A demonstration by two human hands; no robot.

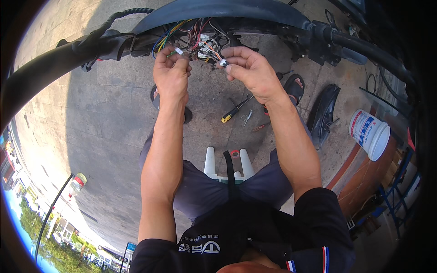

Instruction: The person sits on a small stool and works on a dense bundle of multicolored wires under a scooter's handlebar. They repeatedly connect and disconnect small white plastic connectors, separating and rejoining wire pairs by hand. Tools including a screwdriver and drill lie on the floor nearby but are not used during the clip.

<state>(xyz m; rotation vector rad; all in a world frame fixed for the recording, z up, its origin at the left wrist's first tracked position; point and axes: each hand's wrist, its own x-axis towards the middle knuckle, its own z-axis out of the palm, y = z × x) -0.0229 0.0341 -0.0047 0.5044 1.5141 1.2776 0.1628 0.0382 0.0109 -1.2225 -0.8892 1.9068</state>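
My left hand is closed in a pinch on a small white wire connector, beside which a green wire shows. Facing it, my right hand pinches another small connector, white and dark, with orange and white wires running up from it. The two connectors are apart. Between and above my hands hangs a tangled bundle of coloured wires, coming out from under a dark curved vehicle panel. Where each wire leads inside the panel is hidden.
A yellow-and-black screwdriver, a small metal piece and red-handled pliers lie on the paving. To the right are a black curved panel and a white bucket. Black handlebars cross the upper left.
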